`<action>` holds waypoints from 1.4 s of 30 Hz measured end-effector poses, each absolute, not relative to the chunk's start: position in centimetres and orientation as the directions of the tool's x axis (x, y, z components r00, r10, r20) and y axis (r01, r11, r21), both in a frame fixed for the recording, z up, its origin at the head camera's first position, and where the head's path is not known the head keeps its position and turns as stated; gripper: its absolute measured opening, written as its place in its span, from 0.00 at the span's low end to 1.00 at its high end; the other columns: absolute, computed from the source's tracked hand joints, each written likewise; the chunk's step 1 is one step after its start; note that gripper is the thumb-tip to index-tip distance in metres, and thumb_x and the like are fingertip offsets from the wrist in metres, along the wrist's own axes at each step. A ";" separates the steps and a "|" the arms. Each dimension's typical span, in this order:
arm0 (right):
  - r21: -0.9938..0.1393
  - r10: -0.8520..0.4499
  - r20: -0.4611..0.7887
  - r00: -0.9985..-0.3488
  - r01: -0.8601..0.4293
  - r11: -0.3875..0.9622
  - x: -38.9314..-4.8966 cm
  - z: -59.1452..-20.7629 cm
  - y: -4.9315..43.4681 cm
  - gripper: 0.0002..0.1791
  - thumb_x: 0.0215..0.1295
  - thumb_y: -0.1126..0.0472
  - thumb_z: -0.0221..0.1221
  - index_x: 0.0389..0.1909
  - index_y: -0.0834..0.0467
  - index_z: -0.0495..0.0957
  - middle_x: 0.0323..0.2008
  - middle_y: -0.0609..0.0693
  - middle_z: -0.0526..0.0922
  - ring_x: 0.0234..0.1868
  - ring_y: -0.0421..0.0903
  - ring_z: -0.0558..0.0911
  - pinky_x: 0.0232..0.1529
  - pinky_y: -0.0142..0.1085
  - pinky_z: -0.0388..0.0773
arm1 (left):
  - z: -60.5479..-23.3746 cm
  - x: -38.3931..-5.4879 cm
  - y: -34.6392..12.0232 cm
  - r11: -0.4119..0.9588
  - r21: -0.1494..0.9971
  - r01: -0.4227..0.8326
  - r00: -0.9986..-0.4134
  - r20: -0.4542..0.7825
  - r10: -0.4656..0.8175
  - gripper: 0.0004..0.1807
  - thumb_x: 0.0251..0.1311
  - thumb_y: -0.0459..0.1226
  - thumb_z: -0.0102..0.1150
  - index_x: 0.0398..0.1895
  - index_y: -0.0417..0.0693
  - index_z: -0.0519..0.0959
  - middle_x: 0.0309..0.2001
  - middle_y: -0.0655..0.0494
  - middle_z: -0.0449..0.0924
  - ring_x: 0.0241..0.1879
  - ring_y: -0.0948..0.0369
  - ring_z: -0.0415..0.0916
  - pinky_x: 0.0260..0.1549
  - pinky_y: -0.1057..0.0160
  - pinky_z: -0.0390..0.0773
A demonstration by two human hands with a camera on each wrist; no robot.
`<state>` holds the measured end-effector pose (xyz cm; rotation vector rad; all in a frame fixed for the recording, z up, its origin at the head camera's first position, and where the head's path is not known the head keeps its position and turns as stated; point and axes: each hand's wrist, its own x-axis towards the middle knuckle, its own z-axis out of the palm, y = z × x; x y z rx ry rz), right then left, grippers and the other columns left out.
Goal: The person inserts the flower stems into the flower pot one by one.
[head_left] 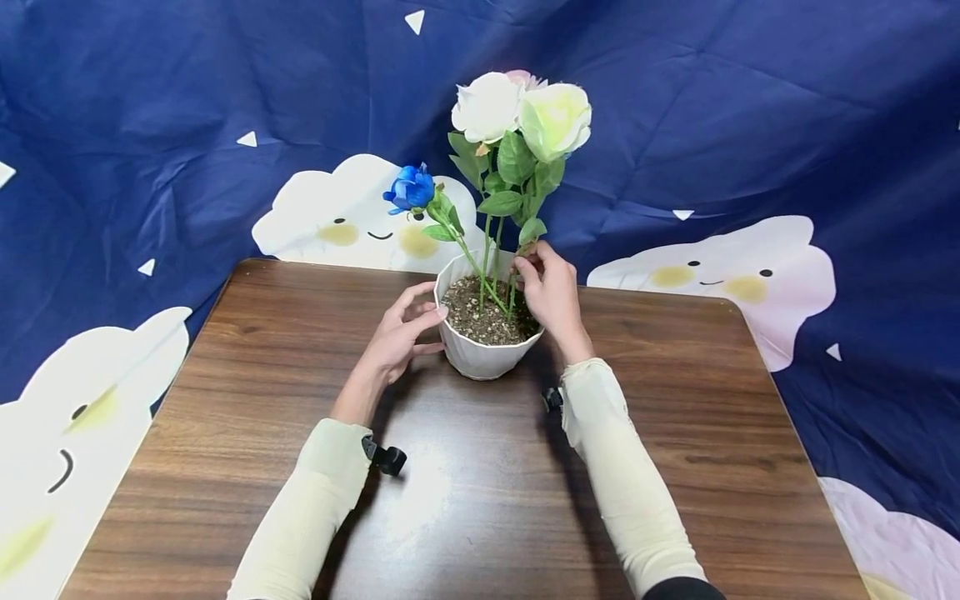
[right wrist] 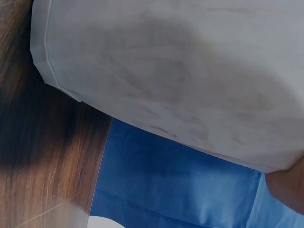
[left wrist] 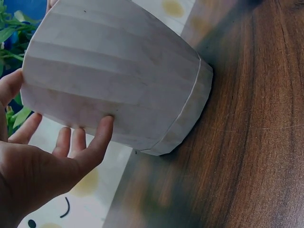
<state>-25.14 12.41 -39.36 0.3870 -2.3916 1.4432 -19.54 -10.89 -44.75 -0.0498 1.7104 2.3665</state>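
Observation:
A white faceted flowerpot (head_left: 483, 358) filled with soil (head_left: 480, 321) stands on the table. Stems rise from the soil, bearing a white flower (head_left: 487, 108), a pale yellow-green flower (head_left: 557, 121), a pink one (head_left: 525, 79) partly hidden behind them, and a blue flower (head_left: 410, 190) leaning left. My left hand (head_left: 396, 333) touches the pot's left side with spread fingers, its thumb at the rim; in the left wrist view the fingertips (left wrist: 107, 124) rest against the wall. Over the right rim, my right hand (head_left: 551, 287) pinches a green stem (head_left: 517, 275) between thumb and fingers.
The brown wooden table (head_left: 465, 500) ends just behind the pot. Beyond it hangs a dark blue cloth (head_left: 675, 108) printed with smiling clouds. Black wrist devices (head_left: 386, 457) sit at both cream sleeves.

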 end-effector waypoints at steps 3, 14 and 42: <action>-0.771 -0.074 0.417 -0.906 -0.396 0.499 -25.1 -39.2 12.4 0.04 0.72 0.68 0.59 0.37 0.66 0.78 0.33 0.59 0.86 0.31 0.54 0.86 0.32 0.35 0.87 | -44.8 -19.6 -10.9 -0.297 0.934 -0.197 -0.975 -0.156 0.155 0.31 0.67 0.33 0.62 0.73 0.52 0.67 0.55 0.46 0.68 0.54 0.53 0.74 0.52 0.40 0.83; -0.668 -0.116 0.468 -0.876 -0.436 0.603 -25.1 -39.5 12.4 0.03 0.71 0.66 0.60 0.36 0.62 0.79 0.29 0.56 0.86 0.30 0.52 0.85 0.39 0.43 0.83 | -44.7 -19.5 -11.1 -0.300 0.931 -0.209 -0.975 -0.172 0.144 0.31 0.67 0.33 0.62 0.72 0.54 0.68 0.55 0.47 0.68 0.53 0.53 0.74 0.51 0.42 0.84; -0.809 0.146 0.508 -0.849 -0.412 0.420 -24.5 -40.4 13.3 0.17 0.64 0.63 0.69 0.49 0.68 0.79 0.41 0.56 0.89 0.42 0.49 0.88 0.41 0.26 0.83 | -45.0 -20.0 -10.6 -0.286 0.935 -0.209 -0.973 -0.169 0.159 0.31 0.68 0.33 0.62 0.73 0.51 0.67 0.58 0.42 0.67 0.55 0.50 0.74 0.53 0.41 0.83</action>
